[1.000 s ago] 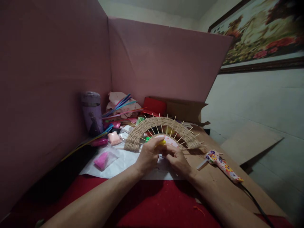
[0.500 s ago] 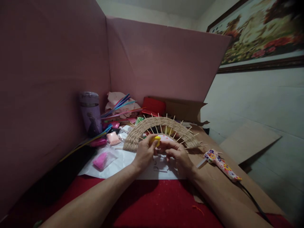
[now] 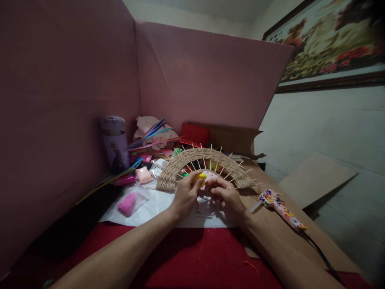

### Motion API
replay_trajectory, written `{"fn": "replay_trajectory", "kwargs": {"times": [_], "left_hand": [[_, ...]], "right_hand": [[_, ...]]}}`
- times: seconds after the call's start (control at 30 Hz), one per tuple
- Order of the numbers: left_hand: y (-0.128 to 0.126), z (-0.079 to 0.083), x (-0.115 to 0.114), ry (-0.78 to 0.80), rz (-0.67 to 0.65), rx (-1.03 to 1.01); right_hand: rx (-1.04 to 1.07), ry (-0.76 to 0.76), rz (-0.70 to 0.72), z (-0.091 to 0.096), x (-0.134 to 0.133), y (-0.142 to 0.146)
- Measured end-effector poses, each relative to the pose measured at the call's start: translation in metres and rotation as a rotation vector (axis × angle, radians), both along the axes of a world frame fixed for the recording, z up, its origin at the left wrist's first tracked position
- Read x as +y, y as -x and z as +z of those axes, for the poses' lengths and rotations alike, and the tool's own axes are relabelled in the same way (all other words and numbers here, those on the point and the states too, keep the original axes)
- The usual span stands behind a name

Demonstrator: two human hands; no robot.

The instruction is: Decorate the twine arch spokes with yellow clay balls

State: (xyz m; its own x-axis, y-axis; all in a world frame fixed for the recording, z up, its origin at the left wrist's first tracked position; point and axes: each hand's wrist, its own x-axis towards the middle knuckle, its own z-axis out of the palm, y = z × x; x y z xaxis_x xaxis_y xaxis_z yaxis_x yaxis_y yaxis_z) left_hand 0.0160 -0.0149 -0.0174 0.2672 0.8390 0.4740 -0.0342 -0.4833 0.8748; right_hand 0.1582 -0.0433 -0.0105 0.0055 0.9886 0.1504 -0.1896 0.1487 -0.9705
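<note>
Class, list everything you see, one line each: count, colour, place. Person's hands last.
red cloth: one, red, nearest edge
white sheet: one, white, on the red cloth
brown board: one, brown, right of the sheet
glue gun: one, many-coloured spots, on the brown board
woven arch: one, tan, sticks poking out, centre
yellow lump: one, yellow, pinched in the left hand
bag: one, clear with pink filling, on the sheet, left
bottle: one, purple, back left
straws: several, blue and pink, right of the bottle
cardboard box: one, brown, behind the arch
pink screen: one, pink, folded around the back
framed picture: one, red flowers, upper right wall
left hand: one, closed on the lump
right hand: one, fingers curled beside the lump
</note>
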Motion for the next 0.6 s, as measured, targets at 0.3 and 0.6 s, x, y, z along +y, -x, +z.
{"fn": "replay_trajectory", "kwargs": {"times": [0.3,0.6], "left_hand": [[0.001,0.001,-0.001,-0.071,0.042,-0.004],[0.002,0.002,0.002,0.04,0.072,-0.033]], "right_hand": [[0.104,0.048,0.011,0.001,0.001,-0.002],[0.158,0.062,0.014,0.002,0.0,-0.003]]}}
